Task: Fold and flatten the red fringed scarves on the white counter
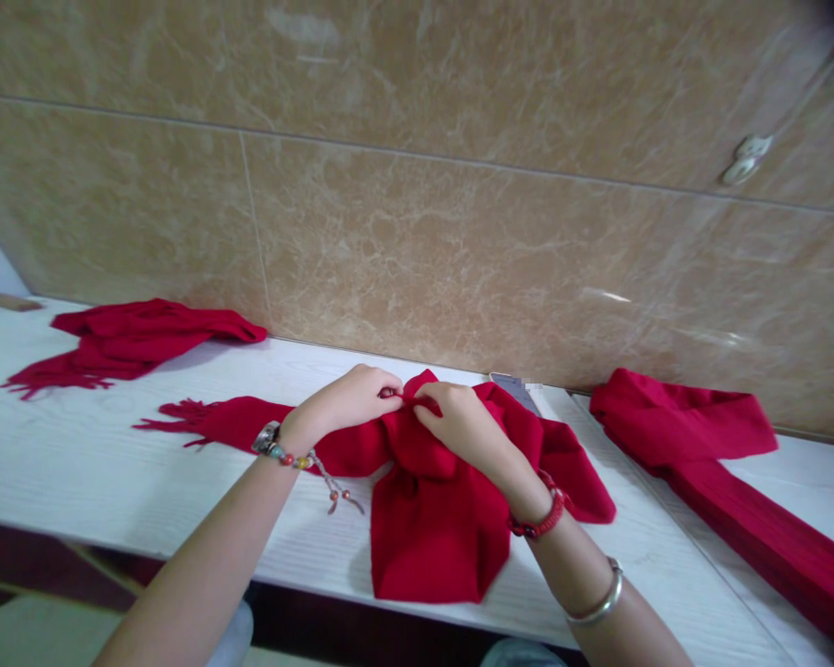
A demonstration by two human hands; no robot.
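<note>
The left hand and right hand pinch the red scarf; its fringed end lies flat, its middle bunched.

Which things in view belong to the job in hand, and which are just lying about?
In hand:
- middle scarf, pinched by left hand and right hand

Lying about, untouched:
- left scarf
- right scarf
- flat grey thing, partly hidden

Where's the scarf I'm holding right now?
In the head view, the held scarf is at centre on the white table, pinched by your left hand and right hand, between the left scarf and the right scarf.
</note>
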